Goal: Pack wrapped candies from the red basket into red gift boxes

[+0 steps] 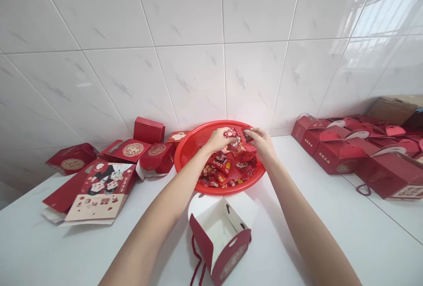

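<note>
Over the back of a red plastic basket (pixel 224 191), both my hands are at work among wrapped candies (pixel 222 162). My left hand (pixel 218 139) is closed on a red candy packet (pixel 232 135) with pale spots. Between the thumb and fingers of my right hand (pixel 262 140) is a small dark-red candy packet (pixel 247 135), partly hidden. Nearer to me, between my forearms, stands an opened red gift box (pixel 231 257) with a white inside and a dark red cord (pixel 197 259). Its inside shows no candy.
Flat and folded red boxes (pixel 128 150) lie at the left, with a printed carton (pixel 101 193) in front. Rows of closed red gift boxes (pixel 340 151) stand at the right, near a brown cardboard box (pixel 391 112). A tiled wall (pixel 191 74) rises behind the white table (pixel 158 215).
</note>
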Available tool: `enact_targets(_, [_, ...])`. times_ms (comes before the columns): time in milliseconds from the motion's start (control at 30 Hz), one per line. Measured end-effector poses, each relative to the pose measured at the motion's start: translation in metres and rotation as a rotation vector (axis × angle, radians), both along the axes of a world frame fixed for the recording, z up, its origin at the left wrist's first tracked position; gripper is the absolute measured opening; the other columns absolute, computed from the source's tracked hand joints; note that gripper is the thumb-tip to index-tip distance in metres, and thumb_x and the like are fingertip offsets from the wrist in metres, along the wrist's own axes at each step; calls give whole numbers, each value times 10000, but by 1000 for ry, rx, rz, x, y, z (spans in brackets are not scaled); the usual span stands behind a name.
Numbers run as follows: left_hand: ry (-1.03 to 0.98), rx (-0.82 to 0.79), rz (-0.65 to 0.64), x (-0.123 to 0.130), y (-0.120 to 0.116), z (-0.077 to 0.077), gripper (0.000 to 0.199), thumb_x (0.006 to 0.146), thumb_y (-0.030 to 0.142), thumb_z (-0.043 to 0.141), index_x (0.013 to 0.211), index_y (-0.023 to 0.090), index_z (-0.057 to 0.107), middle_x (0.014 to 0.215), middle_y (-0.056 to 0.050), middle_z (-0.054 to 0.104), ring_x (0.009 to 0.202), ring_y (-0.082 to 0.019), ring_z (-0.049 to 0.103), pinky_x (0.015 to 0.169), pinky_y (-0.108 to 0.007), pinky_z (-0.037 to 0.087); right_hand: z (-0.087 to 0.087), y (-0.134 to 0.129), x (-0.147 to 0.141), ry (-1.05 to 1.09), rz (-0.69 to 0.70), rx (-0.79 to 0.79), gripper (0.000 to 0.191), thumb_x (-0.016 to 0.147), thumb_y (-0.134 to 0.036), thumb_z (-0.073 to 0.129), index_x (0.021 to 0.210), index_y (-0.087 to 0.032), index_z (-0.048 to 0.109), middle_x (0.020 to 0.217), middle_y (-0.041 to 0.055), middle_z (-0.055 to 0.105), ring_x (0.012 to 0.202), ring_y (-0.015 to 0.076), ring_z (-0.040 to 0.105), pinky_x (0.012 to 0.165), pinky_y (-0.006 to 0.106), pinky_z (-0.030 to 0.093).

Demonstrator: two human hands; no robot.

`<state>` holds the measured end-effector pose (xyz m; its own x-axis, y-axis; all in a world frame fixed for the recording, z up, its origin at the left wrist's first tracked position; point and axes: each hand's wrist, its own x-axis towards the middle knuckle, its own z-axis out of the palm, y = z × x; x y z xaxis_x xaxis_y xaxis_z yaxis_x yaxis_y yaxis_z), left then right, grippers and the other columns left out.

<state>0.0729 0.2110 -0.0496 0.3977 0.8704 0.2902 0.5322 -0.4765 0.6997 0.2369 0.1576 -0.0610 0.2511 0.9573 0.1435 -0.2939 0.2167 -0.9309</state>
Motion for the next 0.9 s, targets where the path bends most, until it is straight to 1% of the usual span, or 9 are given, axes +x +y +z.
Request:
enact_targets(100, [-320, -44, -57, 3, 0, 1, 312, 717, 419, 738, 837, 149, 639, 844, -29, 708, 816, -192, 643, 764, -297, 499, 2, -2, 1, 34, 88, -22, 290, 565, -371, 834, 708, -229, 625, 711, -31, 656, 699, 152, 625, 691, 308, 563])
enact_targets(200, [-455, -117, -79, 6, -4, 2, 324, 726, 410, 750, 871, 140, 648, 892, -52, 726, 844, -200, 661, 783, -312, 517, 4, -5, 0, 48, 197, -52, 319, 553, -384, 850, 747, -229, 651, 724, -25, 668, 667, 170, 636, 726, 394, 608])
enact_targets(333, [-485, -242, -72, 8, -7, 3, 312, 740, 413, 755, 867, 144, 662, 906, -51, 733, 846, -193, 674, 781, -307, 531, 4, -6, -1, 47, 237, -74, 283, 575, -365, 862, 719, -219, 667, 702, -24, 654, 617, 149, 601, 754, 421, 623])
enact_targets(433, [-502, -379, -74, 10, -7, 5, 304, 812, 446, 680, 863, 147, 679, 856, -37, 729, 765, -168, 670, 723, -288, 544, 4, -6, -2, 47, 212, -79, 243, 592, -330, 858, 699, -212, 674, 724, -12, 658, 699, 167, 622, 757, 405, 626])
enact_targets(500, [-515, -425, -49, 10, -7, 6, 275, 851, 411, 627, 833, 143, 688, 819, -27, 727, 737, -158, 665, 707, -282, 548, 3, -5, -3, 49, 183, -78, 220, 602, -305, 849, 686, -208, 671, 763, 0, 670, 769, 182, 633, 747, 392, 628])
enact_targets(567, [-528, -429, -50, 10, -7, 7, 209, 845, 332, 625, 824, 139, 704, 842, -28, 740, 756, -158, 671, 733, -286, 554, 2, -4, -3, 49, 156, -77, 196, 617, -291, 835, 691, -206, 674, 794, 9, 676, 815, 194, 636, 732, 388, 629])
enact_targets(667, [-520, -431, -160, 9, -7, 6, 176, 814, 277, 671, 898, 136, 736, 940, -48, 764, 799, -172, 691, 769, -302, 567, 1, -3, -2, 45, 139, -80, 180, 623, -262, 821, 738, -207, 694, 793, 13, 675, 838, 207, 640, 713, 386, 628])
enact_targets(767, [-488, -433, -229, 6, -6, 4, 247, 791, 317, 729, 953, 130, 738, 920, -62, 768, 770, -186, 702, 757, -327, 582, 0, -2, -2, 38, 159, -92, 205, 595, -235, 827, 753, -202, 701, 756, 17, 675, 793, 217, 651, 667, 388, 625])
enact_targets(900, [-486, -417, -213, 3, -4, 3, 376, 755, 342, 780, 1064, 140, 708, 953, -75, 760, 788, -201, 716, 778, -355, 581, 0, -4, -3, 48, 190, -79, 247, 568, -243, 839, 753, -203, 682, 716, 7, 664, 750, 220, 660, 661, 411, 626])
